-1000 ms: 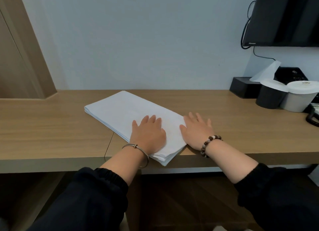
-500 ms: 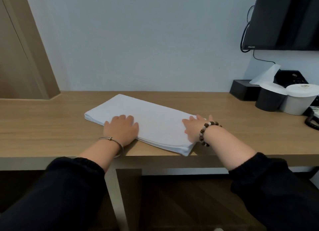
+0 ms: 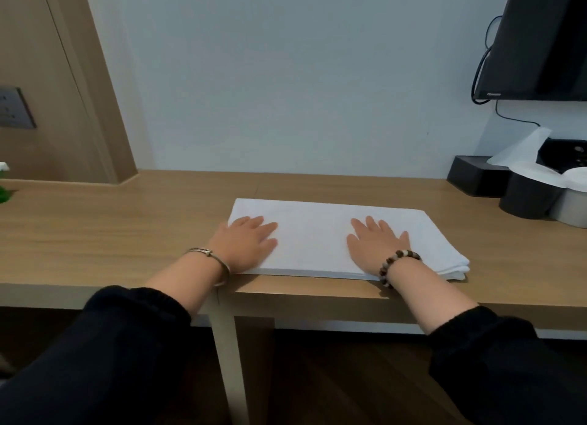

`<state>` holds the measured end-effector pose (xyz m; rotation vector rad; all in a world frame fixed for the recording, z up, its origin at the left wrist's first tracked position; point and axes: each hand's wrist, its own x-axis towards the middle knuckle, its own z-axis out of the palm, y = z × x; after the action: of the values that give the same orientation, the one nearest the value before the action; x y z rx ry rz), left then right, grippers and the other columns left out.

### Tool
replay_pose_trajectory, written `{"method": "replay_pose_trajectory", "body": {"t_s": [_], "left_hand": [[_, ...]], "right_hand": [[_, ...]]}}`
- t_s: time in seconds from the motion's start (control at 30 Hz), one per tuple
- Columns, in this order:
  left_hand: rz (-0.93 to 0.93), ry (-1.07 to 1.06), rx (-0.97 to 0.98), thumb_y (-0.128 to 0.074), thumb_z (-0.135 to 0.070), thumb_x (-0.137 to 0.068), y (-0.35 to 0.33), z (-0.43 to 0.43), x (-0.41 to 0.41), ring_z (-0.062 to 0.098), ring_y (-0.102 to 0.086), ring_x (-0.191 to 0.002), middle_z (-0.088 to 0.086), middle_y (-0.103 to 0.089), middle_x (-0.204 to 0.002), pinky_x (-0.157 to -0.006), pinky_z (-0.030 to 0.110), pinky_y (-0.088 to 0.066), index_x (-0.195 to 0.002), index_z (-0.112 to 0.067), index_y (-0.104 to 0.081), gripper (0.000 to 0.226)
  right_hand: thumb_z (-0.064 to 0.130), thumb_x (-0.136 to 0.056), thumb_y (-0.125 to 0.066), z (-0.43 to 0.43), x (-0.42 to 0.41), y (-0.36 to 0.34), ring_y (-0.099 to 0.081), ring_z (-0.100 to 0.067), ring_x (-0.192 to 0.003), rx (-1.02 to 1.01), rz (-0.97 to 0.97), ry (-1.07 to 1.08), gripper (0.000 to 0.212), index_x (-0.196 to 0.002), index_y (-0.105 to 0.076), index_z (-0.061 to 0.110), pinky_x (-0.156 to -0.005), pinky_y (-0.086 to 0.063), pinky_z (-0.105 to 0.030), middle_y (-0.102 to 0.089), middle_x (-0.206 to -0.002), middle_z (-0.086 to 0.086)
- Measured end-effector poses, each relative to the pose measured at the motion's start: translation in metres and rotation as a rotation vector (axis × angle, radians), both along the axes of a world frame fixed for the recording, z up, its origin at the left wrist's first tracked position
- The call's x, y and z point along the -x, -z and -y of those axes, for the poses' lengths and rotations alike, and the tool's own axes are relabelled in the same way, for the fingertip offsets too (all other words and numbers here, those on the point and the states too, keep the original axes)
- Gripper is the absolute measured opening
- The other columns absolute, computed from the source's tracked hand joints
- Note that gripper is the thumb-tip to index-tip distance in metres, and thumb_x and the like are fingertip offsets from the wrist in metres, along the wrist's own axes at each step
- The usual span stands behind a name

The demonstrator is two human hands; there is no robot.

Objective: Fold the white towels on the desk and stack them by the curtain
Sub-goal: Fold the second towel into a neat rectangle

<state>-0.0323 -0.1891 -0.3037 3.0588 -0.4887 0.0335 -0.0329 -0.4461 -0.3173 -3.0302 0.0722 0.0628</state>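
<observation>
From the head camera, a folded white towel (image 3: 317, 237) is seen lying flat on the wooden desk (image 3: 95, 234), close to its front edge and roughly parallel to it. The left hand (image 3: 246, 243) is laid palm down on the towel's left end, its fingers straight and slightly spread. The right hand (image 3: 378, 245) is laid flat on the right half of the towel, its fingers fanned apart; nothing is pinched by either hand. A metal bangle (image 3: 211, 259) is worn on the left wrist and a bead bracelet (image 3: 397, 264) on the right, below black sleeves. At the far right of the desk a black tissue box (image 3: 473, 178) and a black cup (image 3: 527, 199) are placed against the wall, under a mounted television (image 3: 540, 40). A socket panel (image 3: 14, 108) is fixed at the left.
</observation>
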Motion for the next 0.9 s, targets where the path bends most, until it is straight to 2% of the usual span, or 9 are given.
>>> {"method": "replay_pose_trajectory", "body": {"t_s": [0.1, 0.27, 0.37, 0.43, 0.5, 0.57, 0.67, 0.73, 0.9], "left_hand": [[-0.119, -0.054, 0.072, -0.020, -0.047, -0.100, 0.004, -0.031, -0.003, 0.015, 0.003, -0.146, -0.007, 0.002, -0.159, -0.116, 0.053, -0.007, -0.150, -0.034, -0.009, 0.053], [-0.089, -0.089, 0.130, -0.020, -0.038, -0.102, 0.008, -0.009, 0.018, 0.019, 0.007, -0.146, 0.001, 0.005, -0.159, -0.116, 0.049, -0.003, -0.152, -0.024, -0.007, 0.053], [-0.065, -0.158, 0.165, -0.019, -0.037, -0.100, 0.011, 0.017, 0.030, 0.021, 0.009, -0.146, 0.002, 0.006, -0.159, -0.116, 0.051, -0.001, -0.151, -0.021, -0.007, 0.055], [-0.056, -0.184, 0.188, -0.019, -0.038, -0.099, 0.017, 0.033, 0.039, 0.022, 0.010, -0.145, 0.002, 0.007, -0.159, -0.115, 0.051, 0.000, -0.151, -0.021, -0.006, 0.057], [-0.070, -0.171, 0.199, -0.022, -0.041, -0.098, 0.021, 0.039, 0.041, 0.023, 0.009, -0.146, 0.002, 0.007, -0.159, -0.115, 0.050, -0.001, -0.151, -0.019, -0.006, 0.060], [-0.079, -0.143, 0.297, -0.031, -0.039, -0.096, 0.018, 0.030, 0.035, 0.025, -0.004, -0.145, 0.003, -0.002, -0.159, -0.117, 0.047, -0.011, -0.149, -0.016, -0.014, 0.061], [-0.074, -0.189, 0.735, -0.045, -0.016, -0.091, 0.007, 0.002, 0.015, 0.025, -0.035, -0.134, 0.008, -0.032, -0.150, -0.109, 0.035, -0.031, -0.142, -0.010, -0.033, 0.053], [-0.060, -0.294, 0.905, -0.047, -0.006, -0.091, 0.001, -0.017, -0.001, 0.021, -0.047, -0.123, 0.007, -0.048, -0.137, -0.097, 0.026, -0.037, -0.141, -0.011, -0.037, 0.052], [-0.100, -0.213, 0.804, -0.062, -0.009, -0.085, -0.006, -0.038, -0.029, 0.012, -0.058, -0.087, 0.004, -0.067, -0.105, -0.074, 0.020, -0.042, -0.120, -0.013, -0.062, 0.035]], "right_hand": [[0.045, -0.098, -0.012, 0.012, -0.006, -0.003, 0.001, -0.021, -0.146, 0.014, -0.001, 0.004, 0.055, -0.151, -0.005, 0.029, -0.115, -0.001, -0.054, 0.003, -0.160, 0.003], [0.040, -0.099, -0.013, 0.009, -0.023, -0.017, 0.002, -0.025, -0.146, 0.045, -0.103, 0.155, 0.056, -0.151, -0.004, 0.025, -0.115, -0.002, -0.056, 0.004, -0.160, 0.000], [0.036, -0.099, -0.017, -0.026, -0.035, -0.025, -0.013, -0.030, -0.142, -0.064, -0.057, 0.009, 0.053, -0.149, -0.015, 0.018, -0.112, -0.016, -0.055, -0.010, -0.157, -0.007], [0.042, -0.099, -0.017, -0.049, -0.036, -0.021, -0.010, -0.027, -0.144, -0.057, -0.042, -0.108, 0.054, -0.149, -0.015, 0.023, -0.112, -0.011, -0.056, -0.009, -0.158, -0.004], [0.051, -0.097, -0.011, -0.057, -0.035, -0.007, 0.001, -0.024, -0.146, 0.048, -0.042, -0.171, 0.057, -0.151, -0.005, 0.030, -0.113, -0.001, -0.056, 0.003, -0.160, 0.000], [0.056, -0.096, -0.007, -0.054, -0.036, 0.001, 0.005, -0.023, -0.146, 0.095, -0.034, -0.203, 0.059, -0.150, 0.001, 0.034, -0.113, 0.002, -0.054, 0.010, -0.159, 0.002], [0.057, -0.095, -0.006, -0.048, -0.037, 0.000, 0.006, -0.022, -0.146, 0.104, -0.036, -0.266, 0.058, -0.149, 0.003, 0.038, -0.114, 0.000, -0.053, 0.010, -0.159, 0.003], [0.057, -0.096, -0.007, -0.048, -0.036, 0.000, 0.005, -0.022, -0.146, 0.115, -0.037, -0.300, 0.057, -0.149, 0.003, 0.039, -0.114, -0.001, -0.053, 0.010, -0.159, 0.004], [0.057, -0.096, -0.009, -0.047, -0.035, -0.001, 0.005, -0.020, -0.146, 0.122, -0.029, -0.345, 0.056, -0.148, 0.003, 0.042, -0.114, -0.002, -0.052, 0.010, -0.159, 0.007]]}}
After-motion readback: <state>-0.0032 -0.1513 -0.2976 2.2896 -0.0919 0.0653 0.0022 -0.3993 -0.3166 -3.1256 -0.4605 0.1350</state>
